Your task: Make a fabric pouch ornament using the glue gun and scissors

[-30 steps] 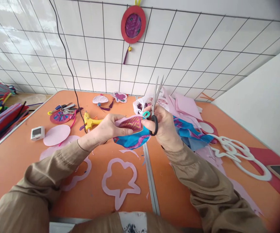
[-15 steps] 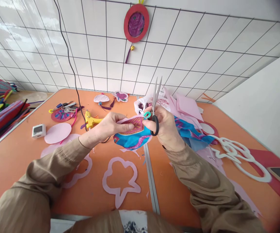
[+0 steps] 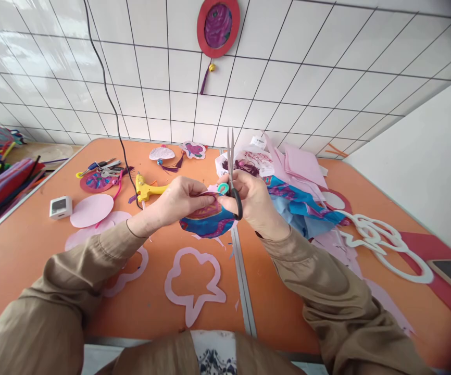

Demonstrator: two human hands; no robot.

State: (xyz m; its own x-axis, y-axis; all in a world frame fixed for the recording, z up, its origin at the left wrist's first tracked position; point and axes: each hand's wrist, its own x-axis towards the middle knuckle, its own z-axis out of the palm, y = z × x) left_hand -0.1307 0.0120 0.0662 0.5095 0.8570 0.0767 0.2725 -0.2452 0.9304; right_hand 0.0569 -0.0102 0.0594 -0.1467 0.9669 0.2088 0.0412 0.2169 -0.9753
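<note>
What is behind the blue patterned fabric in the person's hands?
A pink layer peeks out above the fabric, between the left hand and right hand. Fabric and hands cover the rest, so its full shape cannot be seen.

Back wall (image 3: 307, 67) is covered in glossy white tiles, split by thin dark lines. Bright glare (image 3: 22, 36) is reflected at upper left. Right side is bounded by a plain white surface (image 3: 424, 140); wall or panel can't be told. Orange counter (image 3: 280, 297) is placed by tiled wall, divided by a grey metal strip (image 3: 245, 297). Wood-toned surface (image 3: 75, 150) is seen past its left edge.
</note>
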